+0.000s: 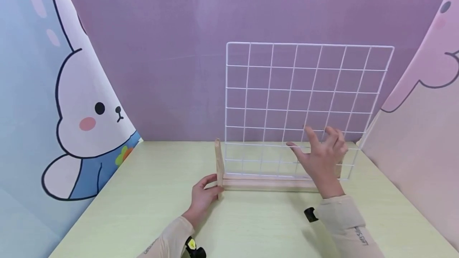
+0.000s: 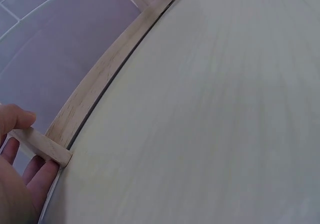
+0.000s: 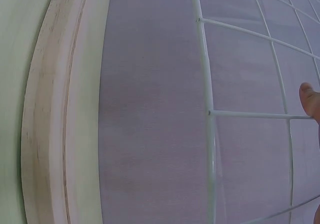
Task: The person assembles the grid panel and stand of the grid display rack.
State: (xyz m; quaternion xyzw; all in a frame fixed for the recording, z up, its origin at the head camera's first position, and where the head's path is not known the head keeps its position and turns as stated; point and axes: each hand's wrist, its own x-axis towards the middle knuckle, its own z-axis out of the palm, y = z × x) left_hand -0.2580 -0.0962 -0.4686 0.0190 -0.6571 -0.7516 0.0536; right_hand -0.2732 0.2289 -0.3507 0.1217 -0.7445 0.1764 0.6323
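Head view: the left hand [image 1: 203, 194] grips the wooden base's [image 1: 267, 183] upright end at 7 o'clock of the wire grid [image 1: 305, 106]; the right hand [image 1: 322, 158] is spread wide before the grid, on the bench [image 1: 143, 194].

Left wrist: fingers [image 2: 42, 179] curl round the end post [image 2: 42, 146].

Right wrist: one fingertip [image 3: 310, 98] lies near a grid wire at 3 o'clock.

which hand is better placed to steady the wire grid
Right. The right hand is open, right at the wire grid above the wooden base; the left hand holds the base's end post.

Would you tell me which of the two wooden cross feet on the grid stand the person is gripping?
The left cross foot, pinched by the left hand. The other foot is hidden behind the open right hand, which holds nothing.
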